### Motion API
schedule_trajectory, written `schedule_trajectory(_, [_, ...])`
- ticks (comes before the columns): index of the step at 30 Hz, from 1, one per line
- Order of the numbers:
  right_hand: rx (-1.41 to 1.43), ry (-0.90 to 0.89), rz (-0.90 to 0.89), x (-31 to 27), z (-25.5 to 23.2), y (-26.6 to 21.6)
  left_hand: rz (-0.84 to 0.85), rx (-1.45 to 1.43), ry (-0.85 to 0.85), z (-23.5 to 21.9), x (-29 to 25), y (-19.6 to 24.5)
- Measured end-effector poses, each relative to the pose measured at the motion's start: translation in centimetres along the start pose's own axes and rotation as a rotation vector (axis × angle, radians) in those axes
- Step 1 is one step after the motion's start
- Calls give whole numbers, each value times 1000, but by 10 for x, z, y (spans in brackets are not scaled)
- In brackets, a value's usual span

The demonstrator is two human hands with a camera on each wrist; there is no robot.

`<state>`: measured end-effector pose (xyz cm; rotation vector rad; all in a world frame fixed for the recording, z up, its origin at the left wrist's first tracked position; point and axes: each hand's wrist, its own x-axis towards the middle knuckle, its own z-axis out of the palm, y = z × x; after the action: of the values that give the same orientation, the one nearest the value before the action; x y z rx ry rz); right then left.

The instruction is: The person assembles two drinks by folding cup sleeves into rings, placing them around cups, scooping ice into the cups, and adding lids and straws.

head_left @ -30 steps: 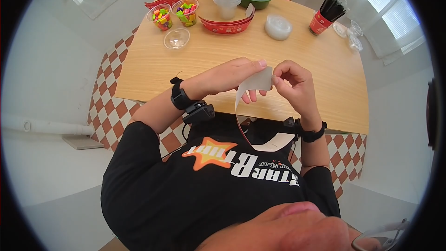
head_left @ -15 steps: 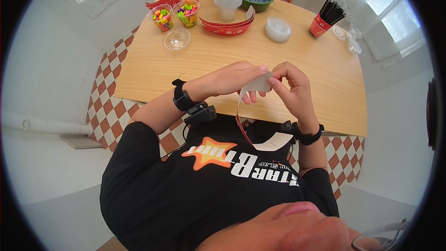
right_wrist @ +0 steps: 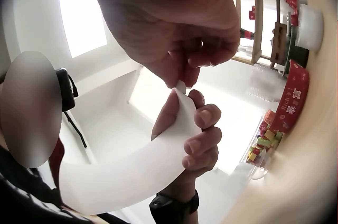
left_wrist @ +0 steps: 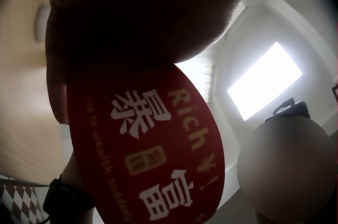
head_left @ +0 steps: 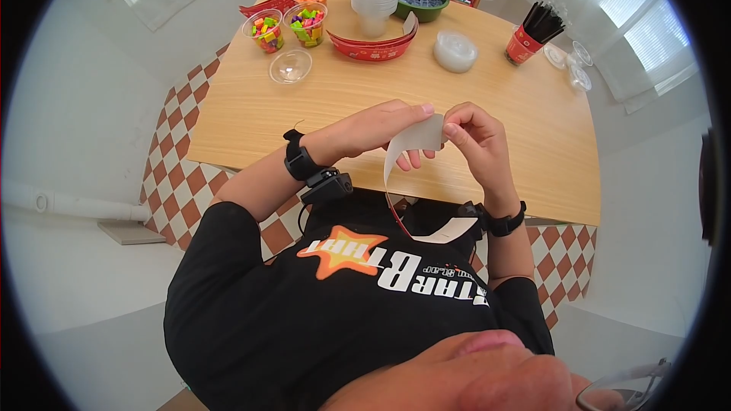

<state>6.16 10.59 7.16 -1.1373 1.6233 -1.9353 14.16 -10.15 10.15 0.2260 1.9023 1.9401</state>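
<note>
A curved paper cup sleeve (head_left: 417, 135) hangs in a loop over the table's near edge, its plain white inside facing up. My left hand (head_left: 381, 128) grips it near one end, thumb on top and fingers beneath. At that end's edge, my right hand (head_left: 481, 141) pinches with thumb and index finger, and a small pale tip (right_wrist: 181, 86) shows between them in the right wrist view. The sleeve's red printed outside (left_wrist: 153, 150) fills the left wrist view. Its other end (head_left: 454, 230) dangles loose before the black shirt.
Across the wooden table (head_left: 335, 103) stand tubs of colourful pieces (head_left: 308, 24), a clear lid (head_left: 291, 66), red sleeves (head_left: 371, 51), stacked clear cups (head_left: 374, 1), stacked lids (head_left: 455, 52) and a straw-filled cup (head_left: 522, 46). A green bowl (head_left: 421, 12) with a scoop sits behind.
The gripped end of the sleeve bent and narrowed in view half a second ago, then flattened out again. Both hands shifted slightly, with the right thumb and finger staying at its edge.
</note>
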Motion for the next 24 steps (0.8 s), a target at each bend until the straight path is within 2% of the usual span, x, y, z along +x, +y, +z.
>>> schedule_trajectory(2, [-27, -2, -42, 0, 0, 2, -2, -11, 2, -1, 0, 0])
schedule_trajectory(5, [-59, 48, 36, 2, -4, 8, 15, -59, 13, -9, 5, -9])
schedule_trajectory(7, [-91, 225, -67, 6, -10, 9, 21, -186, 112, -18, 10, -20])
schedule_trajectory(8, [-90, 219, -68, 6, -16, 7, 23, -186, 118, -23, 14, -28])
schedule_trajectory(10, [-111, -2, -287, 5, -27, -3, 13, -382, 316, -33, 19, -42])
schedule_trajectory(12, [-182, -75, -258, 1, -25, -16, 8, -420, 367, -42, 17, -51])
schedule_trajectory(14, [-514, -159, -156, 0, -22, -20, -3, -553, 438, -48, 15, -62])
schedule_trajectory(15, [-552, -127, -103, 0, -20, -18, -2, -552, 438, -48, 13, -62])
schedule_trajectory(16, [-554, -128, -105, 0, -24, -10, -4, -483, 500, -45, 10, -62])
schedule_trajectory(18, [-359, -122, 62, 2, -38, 13, -2, -414, 565, -50, 7, -69])
schedule_trajectory(19, [-359, -125, 62, 6, -40, 19, 128, -21, 555, -58, 5, -79])
schedule_trajectory(20, [-213, -32, 81, 9, -41, 24, 254, 374, 530, -65, 4, -89])
schedule_trajectory(21, [-68, 60, 100, 13, -43, 30, 345, 610, 529, -66, -1, -89])
schedule_trajectory(22, [-66, 58, 100, 16, -45, 35, 343, 610, 532, -67, -5, -90])
schedule_trajectory(24, [-141, 132, 134, 20, -49, 46, 410, 1103, 450, -67, -13, -86])
